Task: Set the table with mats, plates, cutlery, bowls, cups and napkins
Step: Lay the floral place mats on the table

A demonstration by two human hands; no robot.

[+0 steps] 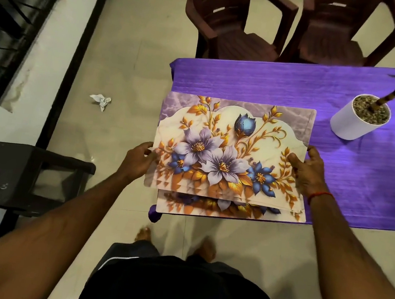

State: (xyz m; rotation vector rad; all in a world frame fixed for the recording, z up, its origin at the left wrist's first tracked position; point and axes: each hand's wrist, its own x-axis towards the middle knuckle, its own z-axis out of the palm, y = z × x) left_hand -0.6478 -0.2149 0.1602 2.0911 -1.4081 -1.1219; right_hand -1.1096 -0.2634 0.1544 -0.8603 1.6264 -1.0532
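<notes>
A stack of floral mats (231, 151) with purple, blue and gold flowers is lifted over the near left corner of the table with the purple cloth (354, 170). My left hand (138, 159) pinches the stack's left edge. My right hand (307, 172) grips its right edge, thumb on top. One more floral mat (208, 209) lies flat on the table at the near edge, mostly hidden under the lifted stack.
A white pot with a green plant (356, 118) stands on the table at the right. Two brown plastic chairs (236, 21) stand at the table's far side. A dark stool (17, 173) stands on the floor at left, and a crumpled paper (101, 100) lies beyond it.
</notes>
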